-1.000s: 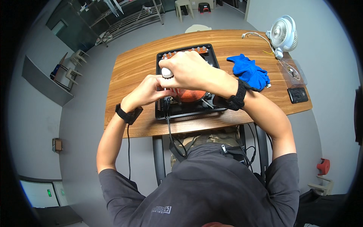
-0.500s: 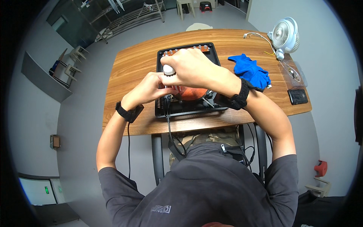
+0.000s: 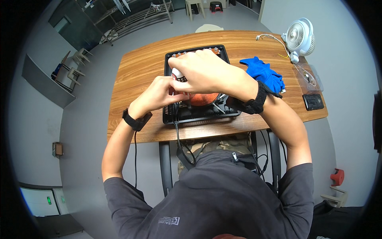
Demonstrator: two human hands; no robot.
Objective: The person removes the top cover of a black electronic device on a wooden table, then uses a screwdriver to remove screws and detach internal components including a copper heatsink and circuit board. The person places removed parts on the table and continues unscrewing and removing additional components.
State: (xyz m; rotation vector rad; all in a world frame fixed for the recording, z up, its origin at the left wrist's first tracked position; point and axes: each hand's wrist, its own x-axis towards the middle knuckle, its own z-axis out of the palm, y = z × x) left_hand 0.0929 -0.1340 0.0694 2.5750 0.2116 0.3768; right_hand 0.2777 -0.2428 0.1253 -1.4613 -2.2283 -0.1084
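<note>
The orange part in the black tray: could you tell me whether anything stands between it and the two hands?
Nothing visible does. The left hand rests at the edge of the orange part in the black tray, and the right hand hangs above it, pinching a small white tool.

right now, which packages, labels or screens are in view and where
Clear plastic package: table's right edge, beside the white fan; flat, see-through.
Small black device: right front table corner; dark rectangle, possibly a screen.
Pale panel with a green light: floor level, lower left.

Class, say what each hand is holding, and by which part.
The right hand grips a small white-tipped tool by its top; the left hand steadies it lower down. Its kind cannot be told.
</note>
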